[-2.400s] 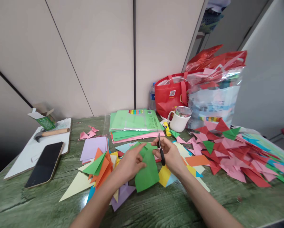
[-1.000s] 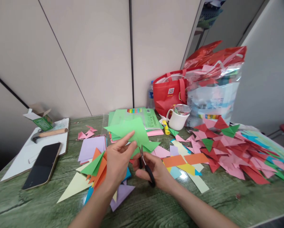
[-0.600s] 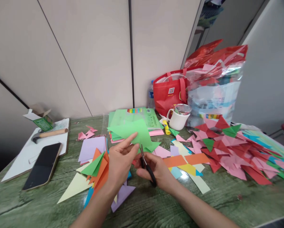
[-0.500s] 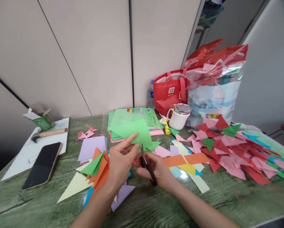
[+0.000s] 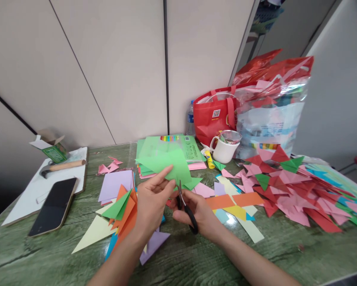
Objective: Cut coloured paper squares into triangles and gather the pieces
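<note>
Between the thumb and fingers of my left hand (image 5: 156,194) is a sheet of green paper (image 5: 174,165), held up above the table. My right hand (image 5: 198,208) grips black-handled scissors (image 5: 189,214), their blades pointing up at the paper's lower edge. Whether the blades are cutting into the sheet I cannot make out. Behind it lies a stack of green paper packs (image 5: 193,149) on pink sheets. Folded orange pieces (image 5: 126,216) and a green folded piece (image 5: 119,208) lie left of my left hand. Orange strips (image 5: 247,198) lie beyond my right hand.
A phone (image 5: 53,206), a hammer (image 5: 65,165) and a small green box (image 5: 55,151) are at the left. A white mug (image 5: 224,151), a glue stick (image 5: 209,159) and a red bag (image 5: 211,123) stand behind. Red and pink folded papers (image 5: 297,190) are heaped at the right.
Almost nothing differs. Both hands keep their hold on the green paper and the scissors; the scissors' handles look very slightly shifted, and the whole view has moved a little.
</note>
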The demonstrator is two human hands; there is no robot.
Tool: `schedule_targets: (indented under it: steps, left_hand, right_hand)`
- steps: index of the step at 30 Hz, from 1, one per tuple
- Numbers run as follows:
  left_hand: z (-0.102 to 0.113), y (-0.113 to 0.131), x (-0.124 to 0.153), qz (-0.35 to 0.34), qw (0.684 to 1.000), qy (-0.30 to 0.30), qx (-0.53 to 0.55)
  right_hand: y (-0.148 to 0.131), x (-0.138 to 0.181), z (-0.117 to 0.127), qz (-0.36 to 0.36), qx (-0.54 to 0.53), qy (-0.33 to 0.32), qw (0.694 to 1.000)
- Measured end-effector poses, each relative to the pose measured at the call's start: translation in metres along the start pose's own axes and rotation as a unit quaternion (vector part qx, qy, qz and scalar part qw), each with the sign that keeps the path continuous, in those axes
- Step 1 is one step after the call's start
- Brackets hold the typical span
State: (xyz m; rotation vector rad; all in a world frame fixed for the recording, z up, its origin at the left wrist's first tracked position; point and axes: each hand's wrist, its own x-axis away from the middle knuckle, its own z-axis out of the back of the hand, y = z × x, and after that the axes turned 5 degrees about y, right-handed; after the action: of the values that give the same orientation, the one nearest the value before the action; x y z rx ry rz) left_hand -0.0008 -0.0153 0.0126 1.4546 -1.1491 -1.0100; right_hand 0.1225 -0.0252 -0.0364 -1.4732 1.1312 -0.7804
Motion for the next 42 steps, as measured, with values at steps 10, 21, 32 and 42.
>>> schedule_targets:
  steps: [10,21,32,42]
  left_hand:
    - [-0.0016,0.001,0.0017,-0.008,1.0,-0.007,-0.01]
    - [-0.002,0.0031,0.0043,-0.004,1.0,-0.006,0.0]
    - [-0.0026,0.0008,0.0028,-0.008,1.0,-0.003,0.003]
    - [-0.003,0.0019,0.004,-0.01,1.0,0.0,-0.003]
  right_hand:
    - [-0.0009,-0.0003,-0.0014,0.001,0.015,0.017,1.0]
    - [-0.0016,-0.0001,-0.0017,0.011,0.008,0.011,1.0]
    - [0.0027,-0.0006,-0.0019,0.011,0.023,0.033,0.999]
    - [0.0053,-0.0002,-0.0029,-0.001,0.029,0.057,0.998]
